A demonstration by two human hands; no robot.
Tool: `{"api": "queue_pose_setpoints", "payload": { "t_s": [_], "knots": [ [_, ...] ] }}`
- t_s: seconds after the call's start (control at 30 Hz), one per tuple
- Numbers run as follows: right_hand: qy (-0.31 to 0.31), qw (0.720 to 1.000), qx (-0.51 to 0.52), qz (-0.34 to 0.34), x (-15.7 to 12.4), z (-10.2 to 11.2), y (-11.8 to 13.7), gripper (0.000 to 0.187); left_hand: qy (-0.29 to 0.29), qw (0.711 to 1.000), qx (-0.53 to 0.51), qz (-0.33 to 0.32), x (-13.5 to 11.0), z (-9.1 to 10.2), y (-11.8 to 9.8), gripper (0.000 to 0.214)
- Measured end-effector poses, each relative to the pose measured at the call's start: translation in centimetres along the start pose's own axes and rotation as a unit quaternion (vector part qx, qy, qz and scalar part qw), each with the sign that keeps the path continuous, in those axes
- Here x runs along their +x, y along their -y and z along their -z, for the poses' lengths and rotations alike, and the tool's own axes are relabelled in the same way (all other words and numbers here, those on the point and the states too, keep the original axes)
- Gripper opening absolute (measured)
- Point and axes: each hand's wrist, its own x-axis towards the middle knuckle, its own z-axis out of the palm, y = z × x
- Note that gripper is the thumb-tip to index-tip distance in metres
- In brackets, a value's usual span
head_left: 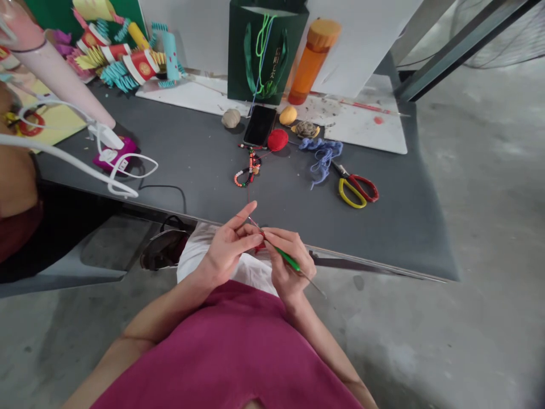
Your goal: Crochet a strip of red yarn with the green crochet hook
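Observation:
My right hand (292, 261) is closed on a crochet hook (287, 257) with a green grip, its thin metal shaft sticking out at both ends. Pinched in my left hand (230, 247) is a small piece of red crochet work (259, 246), mostly covered by the fingers. The left index finger is stretched out, and a red strand runs from it up over the desk. Both hands meet at the hook's tip, just off the desk's front edge. A red yarn ball (278, 140) lies further back, beside a black phone (260, 126) and a beaded bracelet (248, 174).
Scissors (357, 190) and a tangle of blue yarn (322, 154) lie to the right. Behind stand a dark green paper bag (266, 54) and an orange bottle (313, 62). White cables (68, 150) and a pink tumbler (63, 74) are at left, near another person's arm (17, 165).

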Motion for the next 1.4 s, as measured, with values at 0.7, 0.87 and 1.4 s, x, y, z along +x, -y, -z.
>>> {"api": "queue_pose_setpoints", "payload": {
  "t_s": [0.7, 0.87, 1.4],
  "knots": [
    [-0.029, 0.955, 0.15, -0.253, -0.3, 0.3, -0.4, 0.021, 0.068, 0.992, -0.038, 0.1, 0.3, 1.1, -0.8, 0.05],
    [-0.02, 0.937, 0.228, -0.263, -0.1, -0.6, -0.3, 0.017, 0.068, 0.994, -0.02, 0.077, 0.2, 0.6, -0.4, 0.052],
    [-0.03, 0.997, 0.049, -0.057, -0.6, -0.5, -0.4, 0.019, 0.018, 0.999, -0.009, 0.037, 0.1, 0.3, 0.0, 0.068]
  ]
}}
